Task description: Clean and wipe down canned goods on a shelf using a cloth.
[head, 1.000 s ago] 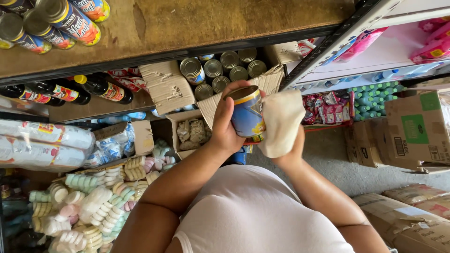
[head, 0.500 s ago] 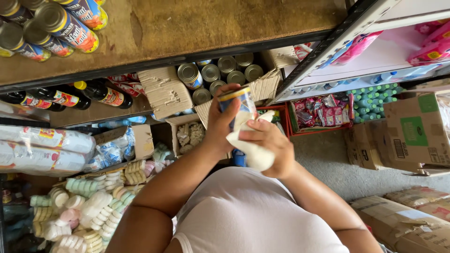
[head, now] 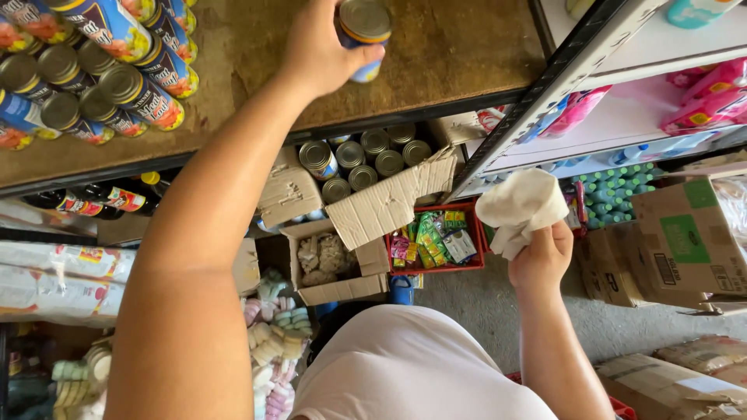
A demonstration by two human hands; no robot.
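Both hands are well apart: my left hand [head: 319, 50] is stretched up and clamped around a blue can [head: 362, 35] with a gold lid, which touches the brown wooden shelf [head: 459, 54], near the stacked cans [head: 117, 70] further along the board. My right hand [head: 541, 260] is lower down, fist closed on a crumpled white cloth [head: 520, 206]. Below it sit a red tray of small packets [head: 432, 237] and an open cardboard box of cans [head: 366, 159]
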